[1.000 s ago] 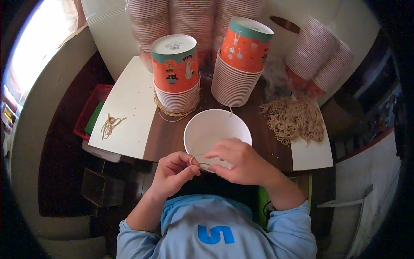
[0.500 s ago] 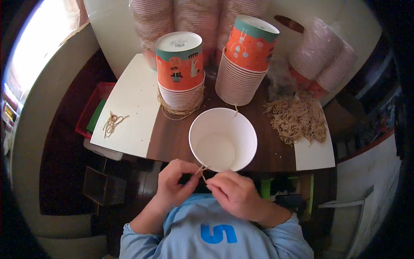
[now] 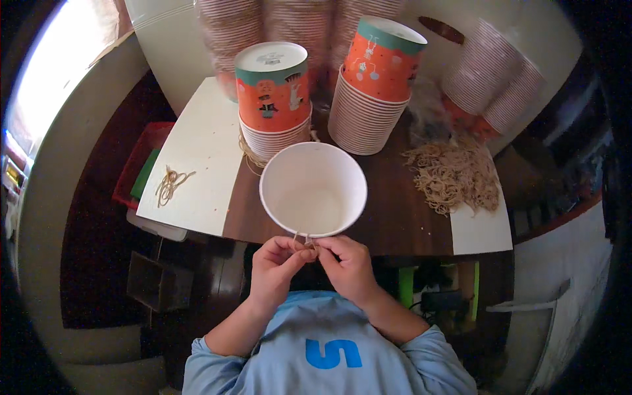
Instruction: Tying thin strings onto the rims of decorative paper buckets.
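Just below the near rim of a white paper bucket (image 3: 349, 174), my left hand (image 3: 278, 266) and my right hand (image 3: 345, 266) meet with bent fingers. Both pinch a thin tan cord (image 3: 296, 236), whose short ends stick up between the fingertips by the rim. The fingers partly hide the cord, so I cannot tell how it runs or whether it is knotted. The bucket's open mouth tilts toward me, showing a white inside.
Behind the bucket stand two upside-down stacks of orange-and-green paper buckets, left (image 3: 273, 99) and right (image 3: 368, 118). Loose cords lie on the left white panel (image 3: 172, 185); a tangled cord heap (image 3: 454, 174) sits at right. Wrapped bucket stacks (image 3: 296, 39) line the back.
The bucket has shifted left and toward me. My right hand has moved up and left, bringing its fingertips against my left hand's at the rim.
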Available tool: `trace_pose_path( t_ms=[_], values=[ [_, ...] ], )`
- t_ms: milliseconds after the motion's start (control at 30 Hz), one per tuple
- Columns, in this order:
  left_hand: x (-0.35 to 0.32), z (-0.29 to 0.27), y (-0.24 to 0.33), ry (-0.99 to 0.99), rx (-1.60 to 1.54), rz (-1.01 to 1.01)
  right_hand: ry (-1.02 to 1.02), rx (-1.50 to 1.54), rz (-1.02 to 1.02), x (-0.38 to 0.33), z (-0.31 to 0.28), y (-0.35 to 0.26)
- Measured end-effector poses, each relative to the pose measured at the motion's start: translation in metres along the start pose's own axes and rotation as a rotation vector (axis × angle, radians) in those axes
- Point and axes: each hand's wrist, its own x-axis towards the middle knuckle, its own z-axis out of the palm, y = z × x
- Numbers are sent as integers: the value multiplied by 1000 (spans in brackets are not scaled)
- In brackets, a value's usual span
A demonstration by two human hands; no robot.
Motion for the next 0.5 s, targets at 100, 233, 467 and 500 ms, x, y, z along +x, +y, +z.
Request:
trace_pose_path(
  t_ms=[100, 233, 467, 500],
  values=[
    [-3, -1, -3, 28, 16, 51, -132, 522, 266, 1, 1, 4],
    [-6, -2, -5, 111, 166, 152, -227, 761, 419, 1, 5, 5],
    [-9, -1, -5, 167, 298, 207, -247, 968, 549, 4, 4, 12],
    [-9, 0, -4, 173, 300, 207, -217, 694, 435, 6, 0, 8]
  ],
)
